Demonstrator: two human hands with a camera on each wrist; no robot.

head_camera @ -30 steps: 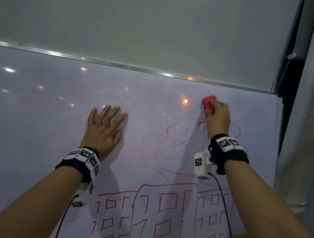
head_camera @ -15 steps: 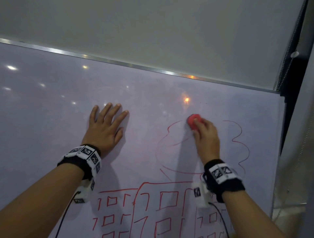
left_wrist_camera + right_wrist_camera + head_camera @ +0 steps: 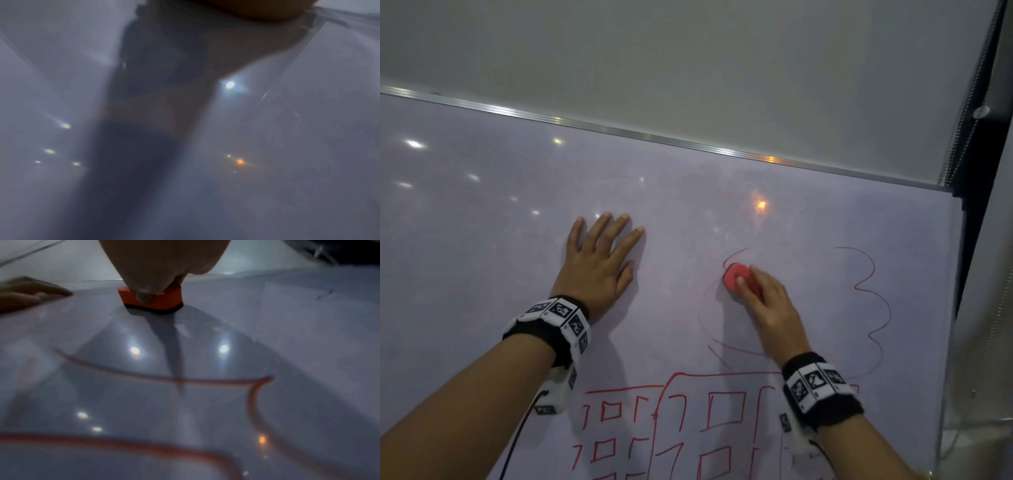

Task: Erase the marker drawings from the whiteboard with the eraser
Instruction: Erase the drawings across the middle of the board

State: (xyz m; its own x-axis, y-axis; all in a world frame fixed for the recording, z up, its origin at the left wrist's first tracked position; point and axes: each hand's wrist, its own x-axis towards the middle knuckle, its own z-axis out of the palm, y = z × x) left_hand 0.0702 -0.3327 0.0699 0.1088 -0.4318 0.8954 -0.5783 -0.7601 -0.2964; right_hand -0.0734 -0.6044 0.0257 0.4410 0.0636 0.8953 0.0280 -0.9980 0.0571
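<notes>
Whiteboard (image 3: 482, 240) drawings are partly gone: the cloud outline (image 3: 873, 308) is losing its top and left side, now that the eraser (image 3: 736, 275) has travelled from above the cloud down to its upper left curve. The right hand (image 3: 770, 308) is pinching the red eraser with curled fingers and pressing its dark felt flat on the board. Left of the eraser, the left hand (image 3: 599, 267) is staying flat, fingers spread, bracing. Below the eraser, the red buildings (image 3: 671, 428) are waiting untouched, so most of the work remains.
</notes>
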